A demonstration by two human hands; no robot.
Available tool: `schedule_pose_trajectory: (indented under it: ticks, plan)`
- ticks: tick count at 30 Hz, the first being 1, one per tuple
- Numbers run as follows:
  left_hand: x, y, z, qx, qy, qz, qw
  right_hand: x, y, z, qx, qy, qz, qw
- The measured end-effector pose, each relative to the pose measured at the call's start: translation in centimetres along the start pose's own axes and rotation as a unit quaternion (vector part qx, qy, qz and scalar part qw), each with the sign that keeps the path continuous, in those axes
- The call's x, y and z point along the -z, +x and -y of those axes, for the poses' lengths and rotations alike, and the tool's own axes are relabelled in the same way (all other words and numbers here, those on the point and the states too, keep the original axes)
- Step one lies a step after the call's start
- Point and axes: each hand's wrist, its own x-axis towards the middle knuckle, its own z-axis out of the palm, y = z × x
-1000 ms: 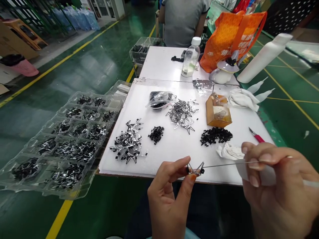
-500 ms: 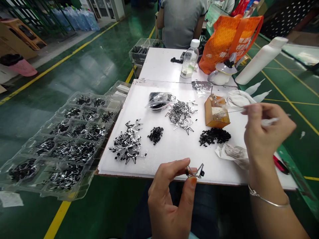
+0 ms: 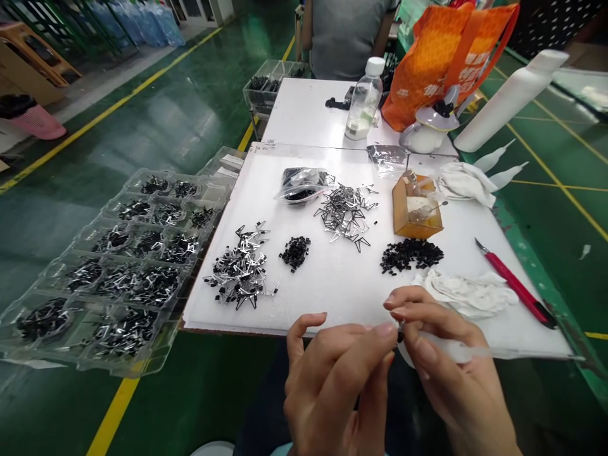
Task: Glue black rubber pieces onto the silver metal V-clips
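My left hand [image 3: 342, 380] is closed in a pinch on a small bent metal clip [image 3: 399, 335], mostly hidden by the fingertips; only a dark bit shows. Right beside it, my right hand [image 3: 441, 361] has its fingertips at the same clip. A translucent white plastic dropper [image 3: 468, 351] lies across that hand, held under its curled fingers, its thin end pointing right. Beyond the hands are a pile of small black caps [image 3: 412, 254] and a crumpled white cloth [image 3: 468, 294].
On the white table [image 3: 327, 291] lie clips with black caps [image 3: 242, 269], bare clips [image 3: 346, 212], more black caps [image 3: 294, 253], a bagged batch [image 3: 304, 185], a wooden box [image 3: 403, 218] and a red craft knife [image 3: 515, 285]. Compartment trays [image 3: 118, 278] stand left; a person [image 3: 349, 38] sits ahead.
My right hand has come down and left from beside the wooden box to meet my left hand. The thin needle it held now rests in the box. The craft knife is uncovered.
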Motion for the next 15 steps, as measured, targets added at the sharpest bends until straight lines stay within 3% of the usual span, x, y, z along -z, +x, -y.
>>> schedule_pose_trajectory:
  ticks: [5, 15]
  plan:
    - [-0.4, -0.4, -0.5, 0.038, 0.015, 0.007, 0.999, -0.4, -0.7, -0.2, -0.014, 0.000, -0.061, 0.998]
    - [-0.3, -0.6, -0.4, 0.020, 0.015, 0.021, 0.999, -0.7, -1.3, -0.4, 0.021, -0.023, -0.101, 0.994]
